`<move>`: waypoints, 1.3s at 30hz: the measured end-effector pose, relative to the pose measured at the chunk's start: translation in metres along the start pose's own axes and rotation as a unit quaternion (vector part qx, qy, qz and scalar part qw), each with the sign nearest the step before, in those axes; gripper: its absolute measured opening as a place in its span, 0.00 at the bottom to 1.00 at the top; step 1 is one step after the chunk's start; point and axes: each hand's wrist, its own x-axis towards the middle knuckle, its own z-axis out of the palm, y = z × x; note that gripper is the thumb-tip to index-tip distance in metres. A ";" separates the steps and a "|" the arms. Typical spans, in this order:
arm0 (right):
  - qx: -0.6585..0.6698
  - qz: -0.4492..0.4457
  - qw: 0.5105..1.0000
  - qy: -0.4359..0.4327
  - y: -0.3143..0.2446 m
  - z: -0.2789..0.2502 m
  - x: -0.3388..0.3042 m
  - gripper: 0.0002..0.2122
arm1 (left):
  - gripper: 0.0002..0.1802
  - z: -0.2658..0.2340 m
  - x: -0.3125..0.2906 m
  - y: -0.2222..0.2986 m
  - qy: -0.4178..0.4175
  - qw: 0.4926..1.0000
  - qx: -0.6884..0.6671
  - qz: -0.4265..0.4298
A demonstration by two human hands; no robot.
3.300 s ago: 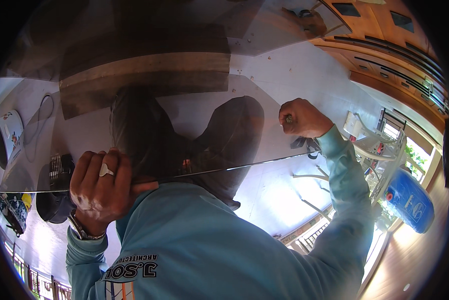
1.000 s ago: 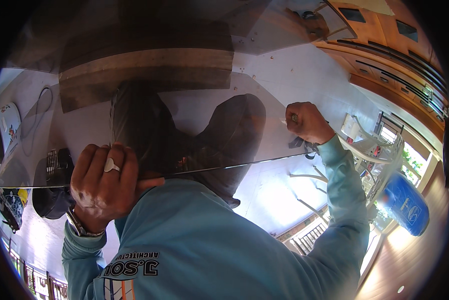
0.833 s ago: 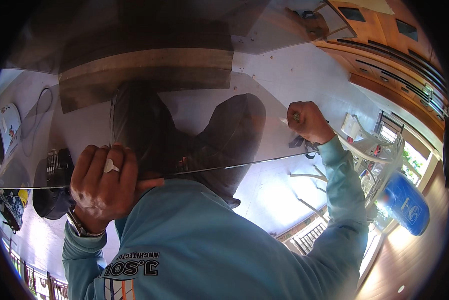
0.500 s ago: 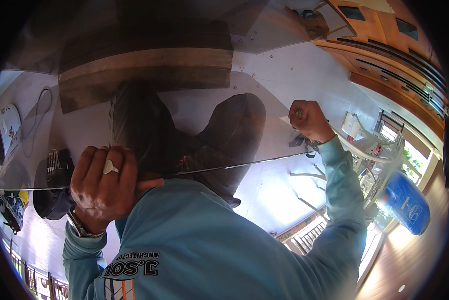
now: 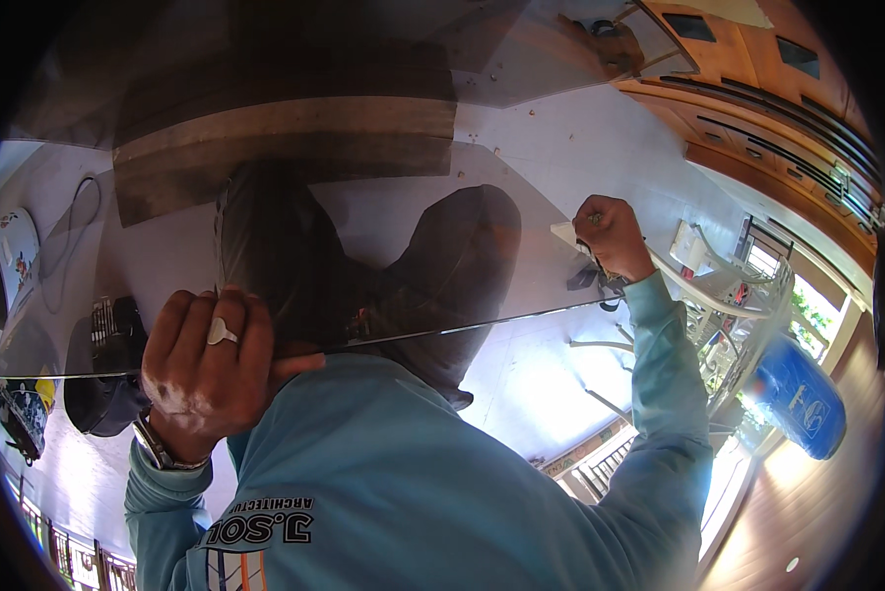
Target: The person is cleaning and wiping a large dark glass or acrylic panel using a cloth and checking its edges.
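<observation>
A large dark, see-through pane of glass (image 5: pixel 541 271) stretches across in front of me, its near edge running left to right close to my chest. My left hand (image 5: pixel 206 369), with a pale ring and a wristwatch, is closed over that edge, fingers on top and thumb toward my shirt. My legs show dimly through the pane. My right hand (image 5: pixel 612 236) is a closed fist at the pane's right side, wearing a ring with greenish stones. Whatever lies inside this fist is hidden. Just below it are small dark items (image 5: pixel 600 281) that I cannot make out.
A brown board (image 5: pixel 285 138) lies across beyond my knees. Wooden cabinetry (image 5: pixel 757 118) is at far right, with white curved-legged furniture (image 5: pixel 718 286) and a blue water jug (image 5: pixel 802 399) nearer. A white round container (image 5: pixel 11 258) and a black object (image 5: pixel 102 394) are at left.
My right fist has shifted slightly and turned a little at the wrist, staying closed. My left hand keeps its hold on the glass edge.
</observation>
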 end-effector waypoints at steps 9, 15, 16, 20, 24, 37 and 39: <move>0.081 0.022 0.995 0.051 0.028 0.002 0.004 0.06 | 0.37 -0.001 0.000 0.001 -0.017 1.000 -0.004 -0.003; 0.157 0.061 0.982 0.083 0.024 0.003 0.001 0.06 | 0.36 0.000 -0.001 0.002 -0.013 1.000 -0.006 0.001; 0.158 0.060 0.982 0.084 0.025 0.003 0.001 0.06 | 0.36 0.001 -0.002 0.002 -0.014 1.000 -0.008 0.000; 0.199 0.086 0.972 0.088 0.027 0.002 -0.001 0.06 | 0.35 0.000 -0.001 0.002 -0.011 1.000 -0.010 0.008; 0.261 0.099 0.957 0.085 0.020 0.001 -0.003 0.05 | 0.35 0.002 -0.001 0.002 0.000 1.000 -0.009 0.010; 0.323 0.082 0.907 0.260 0.059 -0.026 0.007 0.06 | 0.33 0.000 0.002 -0.001 0.001 1.000 -0.006 0.023; 0.309 0.078 0.909 0.270 0.103 -0.035 0.006 0.08 | 0.33 0.002 0.006 -0.002 0.006 1.000 -0.003 0.029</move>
